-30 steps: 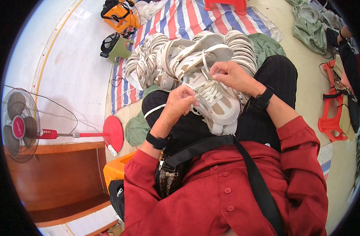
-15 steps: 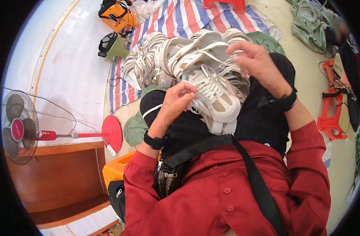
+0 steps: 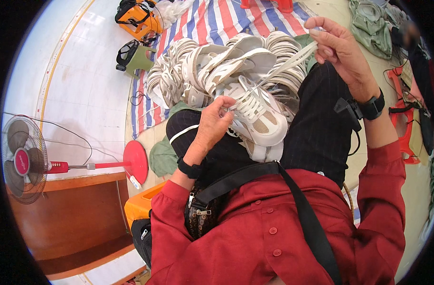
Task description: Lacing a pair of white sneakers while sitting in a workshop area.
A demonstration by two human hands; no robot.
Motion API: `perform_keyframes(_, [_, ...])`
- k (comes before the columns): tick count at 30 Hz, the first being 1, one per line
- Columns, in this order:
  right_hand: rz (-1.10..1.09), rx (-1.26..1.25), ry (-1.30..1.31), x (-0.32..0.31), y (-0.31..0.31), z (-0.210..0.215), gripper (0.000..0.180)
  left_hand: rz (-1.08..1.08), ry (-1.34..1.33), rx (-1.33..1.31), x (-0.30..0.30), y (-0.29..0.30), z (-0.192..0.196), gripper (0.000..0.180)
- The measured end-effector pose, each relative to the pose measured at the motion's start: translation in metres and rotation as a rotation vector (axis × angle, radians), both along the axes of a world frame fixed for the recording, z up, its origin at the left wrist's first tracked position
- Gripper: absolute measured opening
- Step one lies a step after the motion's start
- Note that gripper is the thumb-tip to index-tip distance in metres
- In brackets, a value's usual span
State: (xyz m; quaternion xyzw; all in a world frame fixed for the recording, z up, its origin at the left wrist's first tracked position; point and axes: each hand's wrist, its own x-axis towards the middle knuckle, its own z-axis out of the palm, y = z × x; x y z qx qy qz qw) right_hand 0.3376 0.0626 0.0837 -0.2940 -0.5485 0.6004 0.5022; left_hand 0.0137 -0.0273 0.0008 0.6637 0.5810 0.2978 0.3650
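Note:
A white-and-beige sneaker point(image 3: 270, 129) rests between my knees, toe toward me, with white laces crossed over its tongue. My right hand point(image 3: 338, 52) is raised beyond my right knee and pinches a white shoelace point(image 3: 293, 61), stretched taut from the sneaker's upper part. At the sneaker's left side, my left hand point(image 3: 215, 121) has its fingers closed in a pinch by the lacing; what lies between the fingertips is hidden. A thin white strip point(image 3: 183, 133) crosses my left knee. Behind the sneaker lies a heap of similar white-and-beige shoe pieces point(image 3: 172, 69).
A striped tarp point(image 3: 217, 21) spreads under the heap. To the left are a fan point(image 3: 24, 159) with a red base, a green stool point(image 3: 140, 59) and an orange stool point(image 3: 138, 23). A red stool point(image 3: 404, 135) and another person point(image 3: 423, 61) are at the right.
My right hand has moved up and to the right, drawing the shoelace out into a long taut line. The left hand and the sneaker have barely moved.

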Motion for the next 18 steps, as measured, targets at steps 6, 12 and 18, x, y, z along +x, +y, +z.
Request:
perform_keyframes(6, [0.026,-0.030,-0.005,0.001,0.018,-0.004,0.021,0.097,0.144,0.169,0.003,0.006,0.004,0.030])
perform_keyframes(12, [0.112,-0.034,-0.074,-0.008,0.023,0.018,0.018,-0.081,0.458,0.359,-0.005,0.012,-0.009,0.028])
perform_keyframes(18, [-0.231,-0.191,0.022,0.013,0.087,0.027,0.006,-0.105,0.461,0.352,-0.005,0.016,-0.007,0.024])
